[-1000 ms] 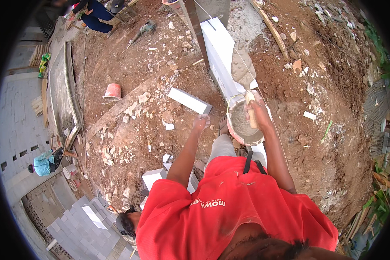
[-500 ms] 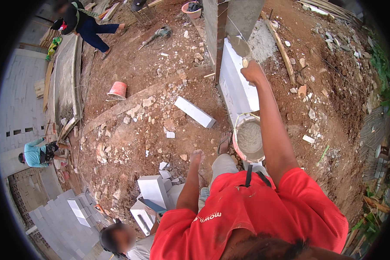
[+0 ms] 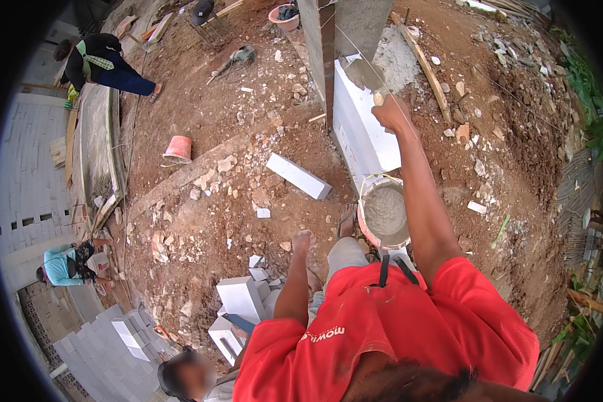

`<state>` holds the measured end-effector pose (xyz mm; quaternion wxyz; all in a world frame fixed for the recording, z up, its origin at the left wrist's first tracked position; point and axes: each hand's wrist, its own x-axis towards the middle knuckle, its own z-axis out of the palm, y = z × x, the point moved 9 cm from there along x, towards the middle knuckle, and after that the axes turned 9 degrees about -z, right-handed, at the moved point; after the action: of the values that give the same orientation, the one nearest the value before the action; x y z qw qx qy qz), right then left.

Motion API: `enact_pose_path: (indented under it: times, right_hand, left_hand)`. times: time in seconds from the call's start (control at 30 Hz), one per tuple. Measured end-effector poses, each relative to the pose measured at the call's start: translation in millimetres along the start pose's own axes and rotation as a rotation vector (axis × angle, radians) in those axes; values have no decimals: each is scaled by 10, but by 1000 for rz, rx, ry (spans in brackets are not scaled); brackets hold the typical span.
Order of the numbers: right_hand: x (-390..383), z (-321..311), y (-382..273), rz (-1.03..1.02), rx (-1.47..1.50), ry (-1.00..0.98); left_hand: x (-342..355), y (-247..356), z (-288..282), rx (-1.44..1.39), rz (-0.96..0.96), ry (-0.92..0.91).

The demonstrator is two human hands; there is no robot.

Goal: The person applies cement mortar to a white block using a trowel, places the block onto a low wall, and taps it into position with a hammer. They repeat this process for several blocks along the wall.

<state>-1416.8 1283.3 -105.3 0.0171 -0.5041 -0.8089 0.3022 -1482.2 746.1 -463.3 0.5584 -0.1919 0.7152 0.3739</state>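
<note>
My right hand (image 3: 388,112) grips the pale handle of a trowel (image 3: 379,98) over the top of a white block course (image 3: 367,137). Grey mortar (image 3: 358,70) lies at the far end of that course, beside a concrete column (image 3: 352,27), with a string line running across. Below my right forearm stands a bucket of mortar (image 3: 384,213). My left hand (image 3: 303,241) hangs over the dirt with its fingers loosely curled and nothing visible in it, near a loose white block (image 3: 297,175) that it does not touch.
A pink bucket (image 3: 178,150), timber planks (image 3: 419,53) and rubble lie around. More white blocks (image 3: 238,298) are piled behind my left arm, beside a co-worker (image 3: 187,375). Two other people (image 3: 104,67) work at the left, one in teal (image 3: 63,264).
My right hand with the trowel has moved forward from the bucket to the far end of the blocks. My left hand has dropped back. The workers at the left have shifted posture.
</note>
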Motion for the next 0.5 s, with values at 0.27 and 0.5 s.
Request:
enact_pose_path:
  times: [0.27,0.5]
  right_hand:
    - [-1048,115,4,-63,32,174]
    - [-1367,227,15,-119,61,280]
  left_hand:
    - [52,696,781,208,116,-160]
    - [-569,1556,1798,220,223,-328]
